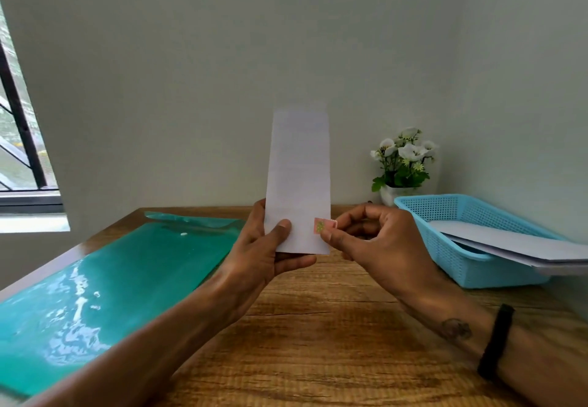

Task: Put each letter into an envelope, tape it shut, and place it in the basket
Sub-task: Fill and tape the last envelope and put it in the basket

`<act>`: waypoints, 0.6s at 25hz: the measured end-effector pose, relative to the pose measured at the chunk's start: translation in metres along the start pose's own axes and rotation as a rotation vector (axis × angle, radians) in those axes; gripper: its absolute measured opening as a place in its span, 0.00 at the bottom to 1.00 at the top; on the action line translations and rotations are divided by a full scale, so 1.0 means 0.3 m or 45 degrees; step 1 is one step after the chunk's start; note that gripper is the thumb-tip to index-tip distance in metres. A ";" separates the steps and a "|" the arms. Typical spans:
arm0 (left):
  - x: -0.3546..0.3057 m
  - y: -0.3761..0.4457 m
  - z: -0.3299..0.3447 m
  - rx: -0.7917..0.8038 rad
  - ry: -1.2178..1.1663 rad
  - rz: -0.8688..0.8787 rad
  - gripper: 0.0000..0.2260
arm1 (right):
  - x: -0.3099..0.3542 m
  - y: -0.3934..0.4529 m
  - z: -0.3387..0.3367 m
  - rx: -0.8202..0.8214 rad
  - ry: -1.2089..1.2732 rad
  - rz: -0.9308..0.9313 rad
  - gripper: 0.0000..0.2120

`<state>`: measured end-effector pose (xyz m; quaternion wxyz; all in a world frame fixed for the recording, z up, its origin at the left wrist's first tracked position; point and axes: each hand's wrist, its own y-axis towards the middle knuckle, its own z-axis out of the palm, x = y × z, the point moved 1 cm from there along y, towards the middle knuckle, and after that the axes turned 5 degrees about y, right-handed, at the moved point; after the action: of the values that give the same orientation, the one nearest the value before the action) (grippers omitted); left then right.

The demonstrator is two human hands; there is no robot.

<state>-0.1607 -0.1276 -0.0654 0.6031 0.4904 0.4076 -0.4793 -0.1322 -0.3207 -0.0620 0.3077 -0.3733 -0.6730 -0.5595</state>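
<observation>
I hold a white envelope [299,180] upright above the wooden table [318,327], in the middle of the view. My left hand [270,247] grips its lower left edge, thumb on the front. My right hand [372,241] pinches a small pink piece of patterned tape [323,226] against the envelope's lower right edge. A blue plastic basket [461,266] stands at the right, with white envelopes [515,244] lying in it and sticking out over its near rim.
A glossy teal panel [111,279] covers the table's left half. A small white pot of white flowers [402,164] stands at the back by the wall, behind the basket. A window [19,152] is at far left.
</observation>
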 end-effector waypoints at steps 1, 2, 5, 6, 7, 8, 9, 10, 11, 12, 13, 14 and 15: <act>0.002 0.000 0.003 0.005 0.005 0.006 0.18 | 0.002 -0.001 0.001 0.006 -0.013 0.005 0.10; 0.004 -0.001 0.005 0.005 0.014 0.015 0.18 | 0.004 -0.003 0.001 0.021 -0.018 0.011 0.12; 0.008 0.000 0.005 0.019 0.036 0.046 0.20 | 0.013 -0.013 0.000 0.080 -0.032 0.050 0.22; 0.011 0.000 0.004 0.023 0.031 0.049 0.20 | 0.016 -0.016 0.001 0.091 -0.051 0.058 0.24; 0.014 0.001 0.003 0.026 0.018 0.050 0.20 | 0.017 -0.018 0.004 0.096 -0.068 0.062 0.24; 0.016 0.002 0.002 0.030 -0.003 0.050 0.20 | 0.019 -0.018 0.006 0.099 -0.077 0.066 0.24; 0.018 0.004 0.001 0.039 -0.032 0.045 0.20 | 0.021 -0.018 0.008 0.100 -0.078 0.068 0.23; 0.020 0.005 0.001 0.053 -0.060 0.035 0.21 | 0.021 -0.019 0.007 0.097 -0.079 0.066 0.23; 0.021 0.006 0.000 0.065 -0.081 0.025 0.22 | 0.021 -0.020 0.007 0.094 -0.084 0.061 0.22; 0.024 0.007 -0.001 0.072 -0.089 0.018 0.24 | 0.019 -0.021 0.009 0.091 -0.092 0.057 0.21; 0.026 0.006 -0.003 0.073 -0.084 0.010 0.25 | 0.017 -0.022 0.010 0.088 -0.096 0.059 0.20; 0.028 0.006 -0.002 0.070 -0.077 0.003 0.27 | 0.015 -0.021 0.011 0.086 -0.093 0.064 0.19; 0.030 0.006 -0.003 0.062 -0.074 -0.003 0.27 | 0.010 -0.021 0.013 0.086 -0.084 0.067 0.18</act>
<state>-0.1570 -0.1282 -0.0738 0.6018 0.4905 0.3787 -0.5038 -0.1391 -0.3170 -0.0634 0.3125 -0.3985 -0.6912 -0.5156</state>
